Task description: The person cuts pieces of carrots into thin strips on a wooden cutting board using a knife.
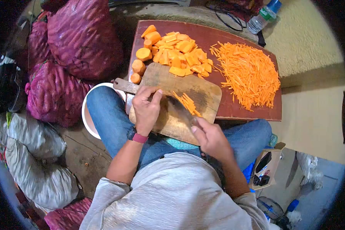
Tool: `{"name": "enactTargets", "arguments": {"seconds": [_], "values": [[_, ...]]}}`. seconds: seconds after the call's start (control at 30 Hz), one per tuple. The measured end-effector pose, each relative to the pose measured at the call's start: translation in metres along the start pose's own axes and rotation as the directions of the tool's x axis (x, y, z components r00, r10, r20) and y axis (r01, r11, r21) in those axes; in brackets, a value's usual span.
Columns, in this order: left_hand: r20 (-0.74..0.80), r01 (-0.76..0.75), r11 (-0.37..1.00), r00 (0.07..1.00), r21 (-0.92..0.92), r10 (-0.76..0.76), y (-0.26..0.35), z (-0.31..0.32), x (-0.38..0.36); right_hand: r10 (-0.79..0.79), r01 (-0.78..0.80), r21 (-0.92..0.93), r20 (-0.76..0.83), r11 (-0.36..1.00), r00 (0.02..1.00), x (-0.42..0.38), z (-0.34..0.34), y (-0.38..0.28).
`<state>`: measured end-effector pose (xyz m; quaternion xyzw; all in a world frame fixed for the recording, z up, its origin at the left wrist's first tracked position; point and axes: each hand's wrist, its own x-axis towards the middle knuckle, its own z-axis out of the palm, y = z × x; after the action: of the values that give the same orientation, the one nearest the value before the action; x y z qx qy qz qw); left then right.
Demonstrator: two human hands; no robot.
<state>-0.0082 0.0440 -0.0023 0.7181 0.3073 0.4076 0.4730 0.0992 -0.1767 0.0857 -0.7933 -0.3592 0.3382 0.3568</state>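
A wooden cutting board (145, 78) rests at the near edge of the red table, above my lap. My right hand (212, 138) grips a knife (182, 111), its blade smeared by motion over the board. Along the blade's far side lie several freshly cut carrot strips (186, 102). On the board's left part, my left hand (147, 109) has its fingers curled and pressed together; what they pinch, if anything, is hidden. Beyond the board are flat carrot slices (184, 50) and thick carrot chunks (143, 54). A large heap of carrot strips (249, 76) sits on the right.
The red table (216, 86) carries all the carrots. Full purple mesh sacks (84, 36) crowd the left, with white sacks (42, 172) nearer. Under my left leg is a white basin (86, 115). A plastic bottle (261, 21) stands at the back right, and an open box (265, 168) lies low right.
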Motion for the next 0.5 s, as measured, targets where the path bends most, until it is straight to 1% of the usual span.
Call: {"name": "enactTargets", "arguments": {"seconds": [0.03, 0.07, 0.1, 0.13, 0.17, 0.2, 0.23, 0.3, 0.33, 0.37, 0.4, 0.43, 0.47, 0.5], "values": [[-0.001, 0.018, 1.0, 1.0, 0.0, -0.018, 0.001, 0.001, 0.0, -0.003, 0.003, -0.01, 0.001, 1.0, 1.0, 0.001, -0.008, 0.004], [0.015, 0.024, 1.0, 1.0, 0.014, -0.024, 0.001, 0.002, -0.001, -0.046, 0.042, -0.053, -0.075, 0.998, 0.996, 0.002, -0.014, 0.025], [0.022, 0.014, 1.0, 1.0, 0.01, -0.015, 0.001, 0.002, -0.001, -0.029, 0.021, -0.068, -0.111, 0.997, 0.993, 0.004, -0.03, 0.031], [0.092, -0.055, 0.994, 0.995, 0.098, 0.046, 0.001, 0.002, -0.001, -0.011, -0.001, -0.082, -0.147, 0.997, 0.989, 0.008, -0.048, 0.036], [0.165, -0.13, 0.975, 0.981, 0.18, 0.101, 0.0, 0.002, -0.002, -0.104, 0.075, -0.134, -0.231, 0.988, 0.967, 0.014, -0.064, 0.057], [0.19, -0.224, 0.95, 0.964, 0.216, 0.184, -0.002, 0.004, -0.003, -0.04, -0.003, -0.152, -0.282, 0.988, 0.959, 0.019, -0.082, 0.067], [0.192, -0.233, 0.949, 0.962, 0.211, 0.194, -0.001, 0.005, -0.004, -0.08, -0.033, -0.28, -0.384, 0.96, 0.92, 0.026, -0.099, 0.078], [0.328, -0.413, 0.83, 0.897, 0.375, 0.298, 0.002, 0.006, -0.006, -0.047, -0.097, -0.283, -0.462, 0.954, 0.886, 0.039, -0.133, 0.101], [0.325, -0.428, 0.817, 0.892, 0.387, 0.314, 0.0, 0.009, -0.009, -0.054, -0.092, -0.282, -0.472, 0.955, 0.88, 0.044, -0.141, 0.106], [0.326, -0.44, 0.812, 0.887, 0.383, 0.328, -0.002, 0.009, -0.011, -0.094, -0.077, -0.308, -0.502, 0.948, 0.86, 0.048, -0.147, 0.112], [0.336, -0.415, 0.824, 0.895, 0.385, 0.294, -0.001, 0.009, -0.011, -0.132, -0.064, -0.334, -0.532, 0.94, 0.837, 0.051, -0.151, 0.11], [0.346, -0.391, 0.835, 0.901, 0.387, 0.261, -0.002, 0.009, -0.01, -0.139, -0.06, -0.331, -0.544, 0.942, 0.828, 0.053, -0.151, 0.109], [0.356, -0.425, 0.817, 0.888, 0.391, 0.291, -0.01, 0.011, -0.009, -0.124, -0.054, -0.297, -0.548, 0.953, 0.827, 0.054, -0.145, 0.109], [0.365, -0.428, 0.803, 0.887, 0.414, 0.284, -0.006, 0.01, -0.009, -0.11, -0.046, -0.26, -0.554, 0.964, 0.825, 0.056, -0.134, 0.102]]}}
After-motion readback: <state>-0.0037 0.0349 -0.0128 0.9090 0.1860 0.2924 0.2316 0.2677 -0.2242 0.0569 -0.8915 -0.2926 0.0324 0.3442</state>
